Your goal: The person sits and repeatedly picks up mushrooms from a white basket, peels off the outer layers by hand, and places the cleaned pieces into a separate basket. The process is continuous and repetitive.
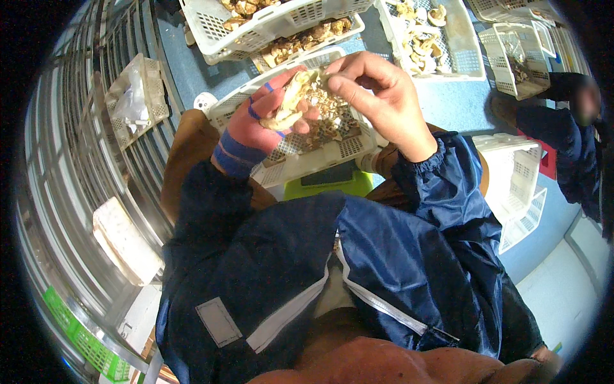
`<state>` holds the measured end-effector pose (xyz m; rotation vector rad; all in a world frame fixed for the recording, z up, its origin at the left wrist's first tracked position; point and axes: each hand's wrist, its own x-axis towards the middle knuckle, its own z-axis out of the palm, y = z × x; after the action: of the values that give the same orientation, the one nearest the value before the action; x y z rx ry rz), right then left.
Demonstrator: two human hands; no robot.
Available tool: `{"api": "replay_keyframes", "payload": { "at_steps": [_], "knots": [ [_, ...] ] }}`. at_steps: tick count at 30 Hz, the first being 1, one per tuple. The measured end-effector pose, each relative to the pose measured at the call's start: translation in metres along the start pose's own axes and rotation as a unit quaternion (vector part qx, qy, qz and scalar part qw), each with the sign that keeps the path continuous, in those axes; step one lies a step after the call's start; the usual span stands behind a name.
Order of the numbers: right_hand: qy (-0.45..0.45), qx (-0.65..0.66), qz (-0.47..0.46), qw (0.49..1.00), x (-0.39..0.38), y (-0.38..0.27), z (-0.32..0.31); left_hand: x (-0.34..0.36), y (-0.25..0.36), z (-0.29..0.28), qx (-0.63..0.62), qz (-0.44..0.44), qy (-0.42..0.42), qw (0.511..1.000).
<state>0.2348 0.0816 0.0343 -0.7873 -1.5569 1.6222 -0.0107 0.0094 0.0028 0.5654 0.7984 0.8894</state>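
My left hand [256, 118], in a pink fabric glove with blue stripes, cradles a pale yellowish mushroom piece [289, 105]. My bare right hand [377, 96] is at the top of that piece, thumb and index finger closed together on it. Beneath both hands a white perforated crate [336, 150] holds small brownish scraps and bits. A bright green plastic object [304, 189] shows below the crate, between my legs.
Crates of browner pieces [224, 41] and pale pieces [428, 67] stand ahead. Slatted metal racks [70, 160] line the left, with a bagged crate [134, 102]. Stacked white crates [511, 166] sit right, beside another person's dark-sleeved arm [556, 141].
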Motion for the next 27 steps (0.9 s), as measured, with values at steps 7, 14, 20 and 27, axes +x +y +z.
{"api": "replay_keyframes", "payload": {
  "at_steps": [7,14,20,27],
  "knots": [
    [-0.116,-0.112,-0.135,0.978,0.003,0.001,0.005,0.005,-0.011,-0.003,0.490,0.243,0.030,0.836],
    [-0.159,-0.121,-0.147,0.969,0.004,0.004,0.006,0.003,-0.011,0.015,0.266,0.118,0.098,0.952],
    [-0.117,-0.175,-0.150,0.966,-0.002,0.004,0.016,0.001,-0.013,0.018,0.323,0.144,0.116,0.928],
    [0.019,-0.196,-0.170,0.966,-0.004,0.011,0.024,0.000,-0.004,0.013,0.525,0.219,0.069,0.819]
  ]
}}
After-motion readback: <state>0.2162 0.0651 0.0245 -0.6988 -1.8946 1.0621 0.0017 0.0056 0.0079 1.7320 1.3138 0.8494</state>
